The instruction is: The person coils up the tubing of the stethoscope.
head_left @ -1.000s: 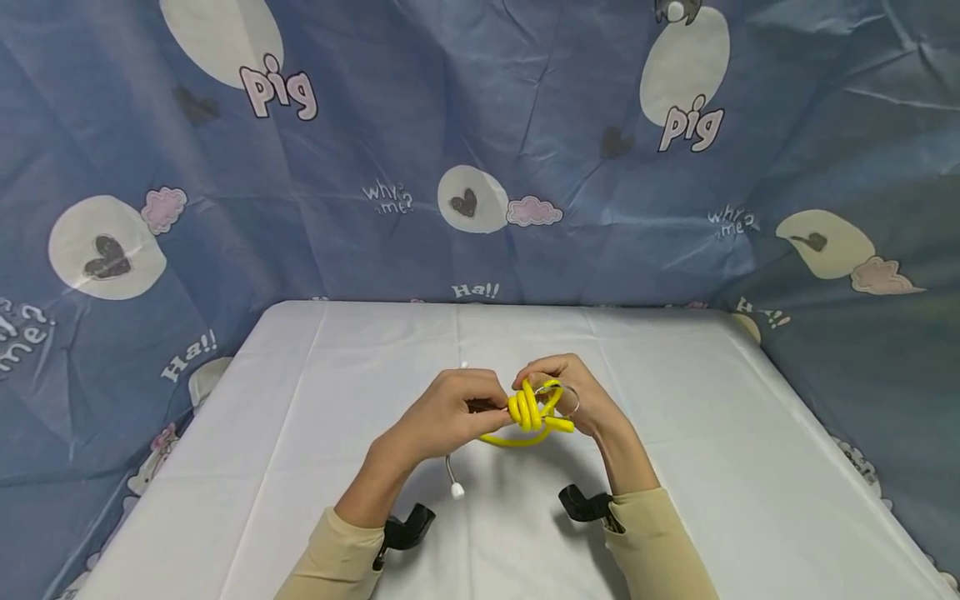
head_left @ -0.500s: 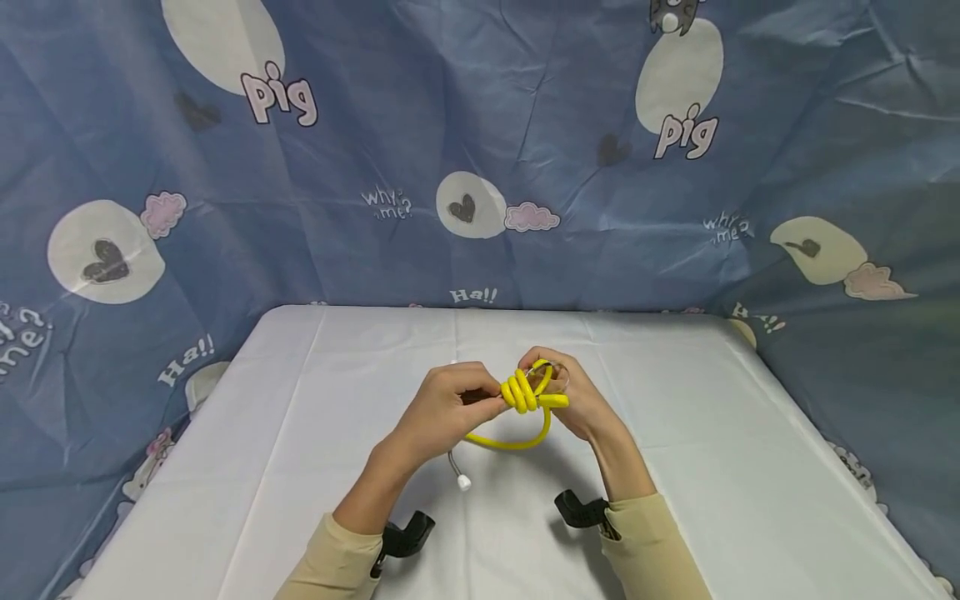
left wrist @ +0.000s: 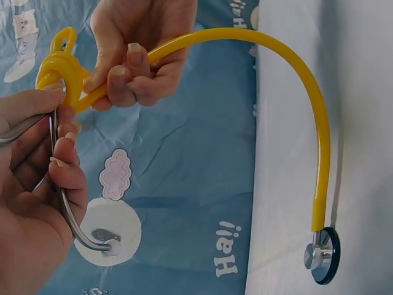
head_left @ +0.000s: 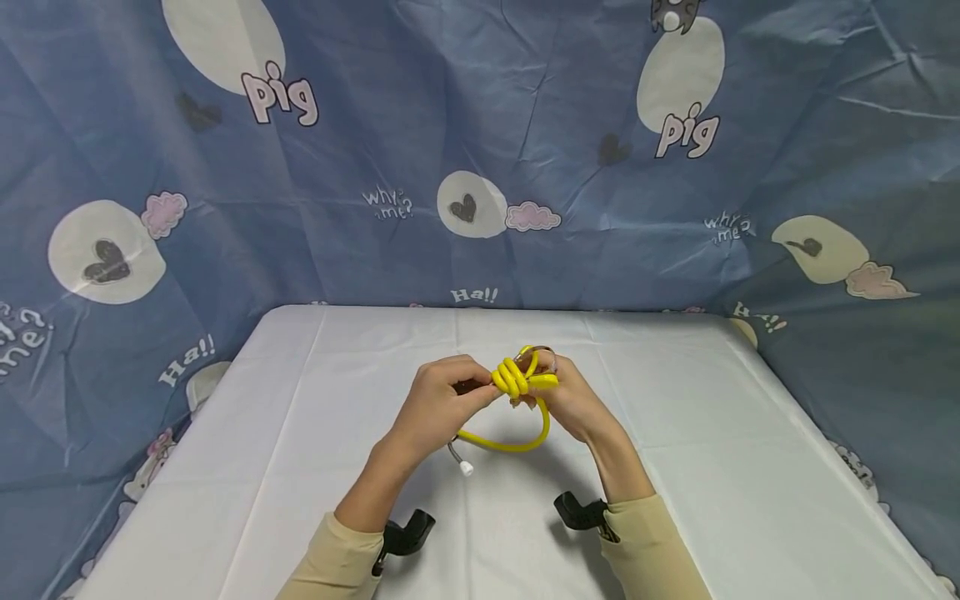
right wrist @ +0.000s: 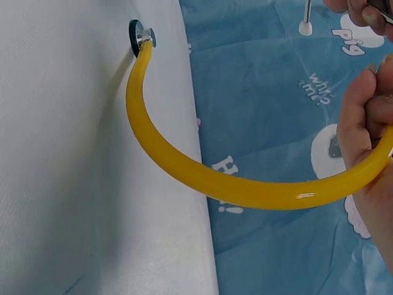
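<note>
A stethoscope with yellow tubing is held over the white table [head_left: 300,433]. Its tubing is wound into a coil [head_left: 513,377] between both hands. My left hand [head_left: 447,402] grips the metal ear tubes [left wrist: 61,203] just beside the coil [left wrist: 58,69]. My right hand [head_left: 567,400] pinches the yellow tube [left wrist: 184,44] where it leaves the coil. The free length of the tube [right wrist: 233,185] curves down to the chest piece [left wrist: 322,255], which rests on the table. A white ear tip [head_left: 467,468] hangs below my left hand.
A blue cloth [head_left: 480,167] printed with cartoon shapes and words hangs behind and to both sides of the table. Black wrist mounts [head_left: 405,533] [head_left: 581,510] sit under both sleeves. The tablecloth shows fold creases.
Both hands have moved a little farther from me and leftward with the coil. The loop of yellow tube below them now hangs longer.
</note>
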A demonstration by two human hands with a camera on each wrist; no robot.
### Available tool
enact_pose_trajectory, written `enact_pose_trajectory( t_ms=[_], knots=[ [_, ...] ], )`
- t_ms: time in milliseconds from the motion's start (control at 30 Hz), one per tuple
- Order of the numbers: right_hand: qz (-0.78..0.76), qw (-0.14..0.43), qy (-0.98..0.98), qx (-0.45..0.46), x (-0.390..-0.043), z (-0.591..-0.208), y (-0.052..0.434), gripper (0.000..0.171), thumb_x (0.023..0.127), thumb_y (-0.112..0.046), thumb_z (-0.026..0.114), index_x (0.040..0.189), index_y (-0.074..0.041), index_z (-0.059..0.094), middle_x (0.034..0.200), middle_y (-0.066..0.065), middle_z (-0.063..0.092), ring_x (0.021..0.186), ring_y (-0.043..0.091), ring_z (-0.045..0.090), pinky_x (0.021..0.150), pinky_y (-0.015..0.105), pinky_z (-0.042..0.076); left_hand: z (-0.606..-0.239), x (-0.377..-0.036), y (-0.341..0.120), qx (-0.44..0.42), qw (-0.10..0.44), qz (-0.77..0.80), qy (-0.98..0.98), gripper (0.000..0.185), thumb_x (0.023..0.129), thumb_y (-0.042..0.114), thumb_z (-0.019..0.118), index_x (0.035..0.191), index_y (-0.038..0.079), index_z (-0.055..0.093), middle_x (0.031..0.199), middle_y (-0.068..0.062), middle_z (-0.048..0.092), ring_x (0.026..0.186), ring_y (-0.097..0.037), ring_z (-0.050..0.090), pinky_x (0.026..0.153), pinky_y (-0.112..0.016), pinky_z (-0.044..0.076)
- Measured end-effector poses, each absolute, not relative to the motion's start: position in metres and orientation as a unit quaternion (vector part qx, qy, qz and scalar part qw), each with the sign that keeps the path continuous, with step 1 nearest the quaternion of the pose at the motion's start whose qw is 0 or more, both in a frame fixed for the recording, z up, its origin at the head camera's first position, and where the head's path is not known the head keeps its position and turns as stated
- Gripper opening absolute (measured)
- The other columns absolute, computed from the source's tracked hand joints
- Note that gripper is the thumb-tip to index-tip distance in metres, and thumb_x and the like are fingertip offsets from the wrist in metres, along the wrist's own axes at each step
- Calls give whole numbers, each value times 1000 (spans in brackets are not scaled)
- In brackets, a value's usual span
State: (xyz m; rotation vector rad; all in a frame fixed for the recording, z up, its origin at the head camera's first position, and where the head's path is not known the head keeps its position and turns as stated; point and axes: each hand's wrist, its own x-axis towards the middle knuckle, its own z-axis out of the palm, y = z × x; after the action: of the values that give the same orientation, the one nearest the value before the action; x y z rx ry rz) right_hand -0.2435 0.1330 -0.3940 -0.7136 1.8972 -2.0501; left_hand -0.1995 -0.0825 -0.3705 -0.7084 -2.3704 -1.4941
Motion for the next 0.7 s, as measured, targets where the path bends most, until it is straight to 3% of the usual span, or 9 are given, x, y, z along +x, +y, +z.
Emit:
enact_pose_trajectory(
  t_ms=[100,267,700],
  knots=[
    [-687,130,667,-256,-243,-393,135,9,93,5,51,95,-2,56,102,8,52,77,19,58,68,25,48,-369,-201,-84,-239,136,-508,-816,6,86,23,78,85,17,77,79,9,67,67,-12,58,59,-24,50],
    [-652,138,697,-266,-242,-389,138,6,98,-2,54,99,0,60,83,8,63,75,19,57,69,27,47,-368,-202,-87,-231,148,-506,-818,5,86,21,78,83,18,76,78,9,67,65,-13,56,57,-24,48],
    [-619,131,724,-274,-234,-375,139,12,98,-5,55,99,6,59,73,6,60,65,17,51,62,26,45,-367,-203,-90,-215,143,-531,-807,4,84,20,81,83,17,77,77,6,68,63,-13,54,55,-23,45]
  ],
)
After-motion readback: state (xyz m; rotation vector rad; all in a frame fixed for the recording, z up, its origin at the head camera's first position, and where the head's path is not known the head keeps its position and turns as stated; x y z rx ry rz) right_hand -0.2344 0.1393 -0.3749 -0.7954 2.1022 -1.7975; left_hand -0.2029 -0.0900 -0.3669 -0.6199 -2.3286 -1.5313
